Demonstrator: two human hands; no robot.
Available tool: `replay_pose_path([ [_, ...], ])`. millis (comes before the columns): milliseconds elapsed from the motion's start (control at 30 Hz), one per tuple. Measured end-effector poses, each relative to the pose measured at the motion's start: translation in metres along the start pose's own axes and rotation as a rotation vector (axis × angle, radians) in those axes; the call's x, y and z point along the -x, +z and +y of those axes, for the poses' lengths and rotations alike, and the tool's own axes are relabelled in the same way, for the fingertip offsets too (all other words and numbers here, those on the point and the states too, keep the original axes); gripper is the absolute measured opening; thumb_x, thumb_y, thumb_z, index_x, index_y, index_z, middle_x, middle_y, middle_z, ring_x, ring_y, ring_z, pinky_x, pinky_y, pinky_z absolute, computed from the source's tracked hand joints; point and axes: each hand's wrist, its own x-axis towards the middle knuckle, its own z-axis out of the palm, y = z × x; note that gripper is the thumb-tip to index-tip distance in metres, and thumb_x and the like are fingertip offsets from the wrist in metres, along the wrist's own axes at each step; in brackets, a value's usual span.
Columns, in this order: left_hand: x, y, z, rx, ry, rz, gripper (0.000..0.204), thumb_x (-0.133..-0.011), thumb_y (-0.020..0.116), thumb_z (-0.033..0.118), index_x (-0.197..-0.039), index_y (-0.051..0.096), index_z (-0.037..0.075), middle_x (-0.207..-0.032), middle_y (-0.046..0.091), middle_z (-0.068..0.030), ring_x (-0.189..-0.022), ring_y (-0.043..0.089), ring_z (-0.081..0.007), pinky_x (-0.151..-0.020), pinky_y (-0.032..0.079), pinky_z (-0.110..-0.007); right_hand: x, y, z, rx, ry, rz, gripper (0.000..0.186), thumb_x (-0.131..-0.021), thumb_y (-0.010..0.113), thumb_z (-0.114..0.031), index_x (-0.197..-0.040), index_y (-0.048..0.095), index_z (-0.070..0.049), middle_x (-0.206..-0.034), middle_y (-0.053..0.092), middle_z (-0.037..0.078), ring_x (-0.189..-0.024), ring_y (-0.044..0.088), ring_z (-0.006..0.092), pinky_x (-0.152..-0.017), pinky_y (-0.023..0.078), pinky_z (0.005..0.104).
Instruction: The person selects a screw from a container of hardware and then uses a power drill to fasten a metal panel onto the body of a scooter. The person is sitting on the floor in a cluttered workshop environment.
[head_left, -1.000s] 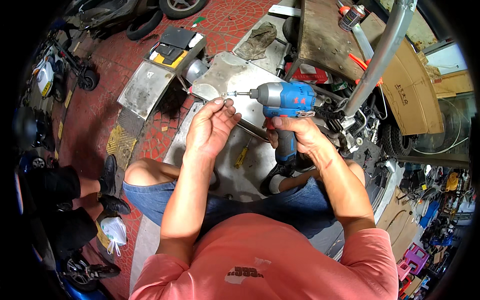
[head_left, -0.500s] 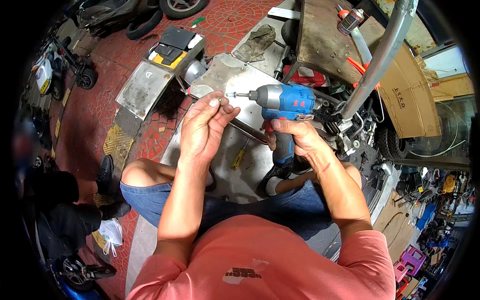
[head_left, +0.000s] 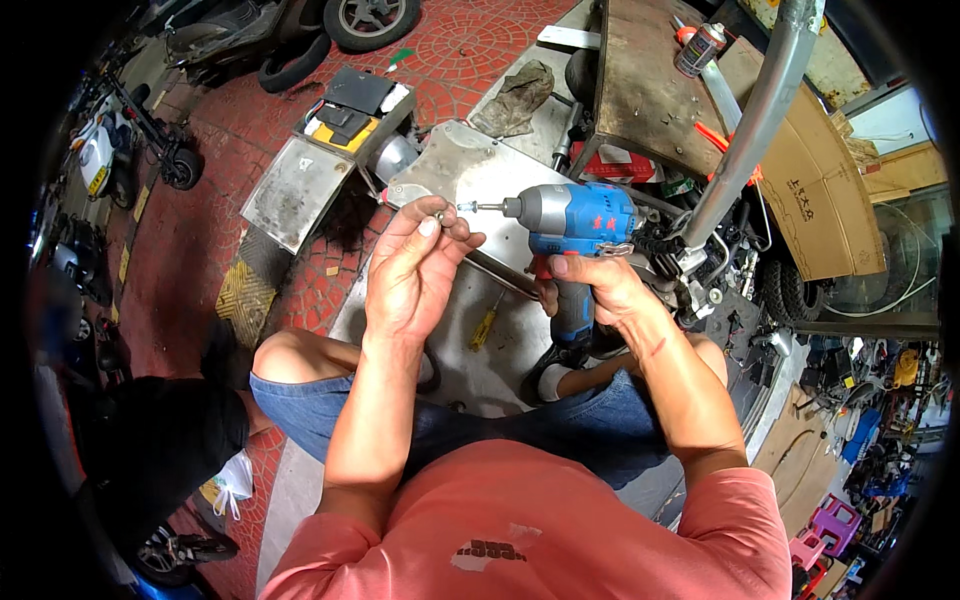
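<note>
My right hand [head_left: 603, 282] is wrapped around the handle of a blue and grey cordless impact driver [head_left: 582, 218], which points left. A slim metal bit [head_left: 486, 207] sticks out of its nose. In front of the bit tip, the thumb and fingers of my left hand [head_left: 408, 275] pinch a small metal fastener [head_left: 440, 215]; its exact kind is too small to tell. The bit tip is close to the fingertips, and whether it touches the fastener I cannot tell. Below both hands lies a yellow-handled screwdriver [head_left: 484, 328] on the grey metal surface.
A flat metal scooter deck [head_left: 450, 165] lies ahead. At the far right stand a wooden bench [head_left: 650, 90] with a spray can [head_left: 700, 50], a slanting metal post [head_left: 750, 130] and cardboard [head_left: 815, 210]. A metal-topped stand [head_left: 297, 190] is at left. Another person's dark-clothed leg [head_left: 170, 435] is at lower left.
Both hands, the fastener and the driver hold nearly the same pose, with the bit close to the left fingertips. The other person's leg at left has shifted nearer. The view has moved slightly.
</note>
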Motion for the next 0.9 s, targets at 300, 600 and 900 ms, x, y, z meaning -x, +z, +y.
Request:
replay_pose_path([
  [300, -0.0003, 0.0026, 0.0019, -0.018, 0.010, -0.011, 0.025, -0.101, 0.060, 0.006, -0.124, 0.064, -0.002, -0.105, 0.067, -0.0122, -0.103, 0.066, -0.0244, -0.102, 0.054, -0.050, 0.0046, 0.0025, -0.0027, -0.012, 0.012, 0.021, 0.046, -0.079, 0.088, -0.022, -0.112, 0.063, -0.002, -0.086, 0.068, 0.010, -0.069, 0.068, 0.0218, -0.058, 0.059, 0.0358],
  [600, 0.0004, 0.0050, 0.0038, 0.034, -0.004, 0.015, 0.026, -0.101, 0.059, 0.006, -0.124, 0.064, -0.003, -0.104, 0.067, -0.0131, -0.102, 0.066, -0.0253, -0.102, 0.054, -0.051, 0.0011, -0.0002, -0.0010, 0.023, -0.016, -0.018, 0.048, -0.079, 0.089, -0.022, -0.114, 0.062, -0.002, -0.086, 0.068, 0.010, -0.069, 0.068, 0.0213, -0.058, 0.060, 0.0357],
  [900, 0.0015, 0.0076, -0.0011, -0.129, 0.064, 0.061, 0.021, -0.101, 0.061, 0.007, -0.121, 0.063, -0.001, -0.100, 0.068, -0.0108, -0.096, 0.068, -0.0217, -0.099, 0.057, -0.048, 0.0021, 0.0028, -0.0009, 0.051, -0.002, 0.010, 0.045, -0.080, 0.087, -0.017, -0.114, 0.063, -0.002, -0.086, 0.068, 0.011, -0.068, 0.068, 0.0218, -0.059, 0.059, 0.0353],
])
